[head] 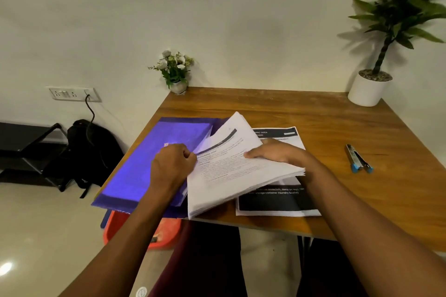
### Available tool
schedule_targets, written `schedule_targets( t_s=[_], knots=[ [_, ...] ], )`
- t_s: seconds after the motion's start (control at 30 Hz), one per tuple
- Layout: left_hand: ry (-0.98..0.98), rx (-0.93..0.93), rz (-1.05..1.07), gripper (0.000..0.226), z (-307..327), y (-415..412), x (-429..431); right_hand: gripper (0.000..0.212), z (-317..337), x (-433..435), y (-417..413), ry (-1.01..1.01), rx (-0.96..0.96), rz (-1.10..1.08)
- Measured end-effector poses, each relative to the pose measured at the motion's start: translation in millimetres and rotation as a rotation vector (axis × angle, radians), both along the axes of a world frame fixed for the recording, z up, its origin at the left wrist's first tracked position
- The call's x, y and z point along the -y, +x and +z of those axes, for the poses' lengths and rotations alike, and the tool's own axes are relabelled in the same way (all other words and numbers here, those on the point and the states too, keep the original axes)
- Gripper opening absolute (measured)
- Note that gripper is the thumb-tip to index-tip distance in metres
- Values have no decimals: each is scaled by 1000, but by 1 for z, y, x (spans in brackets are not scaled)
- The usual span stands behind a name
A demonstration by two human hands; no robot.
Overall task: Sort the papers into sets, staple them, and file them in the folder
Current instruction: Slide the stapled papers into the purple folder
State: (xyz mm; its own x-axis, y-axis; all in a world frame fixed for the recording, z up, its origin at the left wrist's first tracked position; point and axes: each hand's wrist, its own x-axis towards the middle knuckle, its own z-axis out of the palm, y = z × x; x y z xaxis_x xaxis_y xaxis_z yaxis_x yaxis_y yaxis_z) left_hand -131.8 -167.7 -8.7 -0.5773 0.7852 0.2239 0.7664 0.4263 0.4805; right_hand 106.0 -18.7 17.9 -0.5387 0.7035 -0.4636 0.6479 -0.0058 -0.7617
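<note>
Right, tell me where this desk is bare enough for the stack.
Bare wood lies between the loose sheet and the stapler, and along the back between the flower vase and the plant pot. The folder side is crowded.

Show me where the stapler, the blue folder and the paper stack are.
stapler (pixel 358 158), head view, middle of its body.
blue folder (pixel 135 171), head view, bare front cover.
paper stack (pixel 236 176), head view, top printed page.
</note>
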Motion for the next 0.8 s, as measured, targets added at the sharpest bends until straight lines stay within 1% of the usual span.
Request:
schedule_targets(
  t_s=[0.1, 0.27, 0.3, 0.4, 0.5, 0.53, 0.63, 0.7, 0.77, 0.8],
  knots=[
    [25, 69, -49, 20, 3, -1, 1, 46, 3, -1, -11, -27, -76, -119],
    [6, 200, -113, 11, 11, -6, 2, 45, 2, 0, -24, 41, -170, -286],
    [-22, 213, -132, 14, 12, -5, 2, 44, 1, 0, -26, 55, -176, -309],
    [-163, 306, -206, 39, 12, -5, 6, 39, -6, 1, -27, 85, -186, -370],
    [-290, 322, -192, 70, 8, -10, 14, 36, -16, 1, -24, 130, -201, -411],
    [-314, 303, -173, 73, 7, -11, 16, 35, -18, 1, -24, 144, -195, -409],
    [-304, 279, -72, 61, 3, -12, 20, 32, -22, 6, -25, 108, -227, -436],
    [-250, 300, -30, 40, 4, -13, 20, 33, -27, 7, -26, 22, -279, -482],
    [-200, 283, -3, 20, 3, -15, 20, 34, -31, 8, -28, -63, -325, -521],
    [-183, 270, 15, 24, 3, -15, 19, 35, -33, 8, -28, -94, -341, -533]
  ],
)
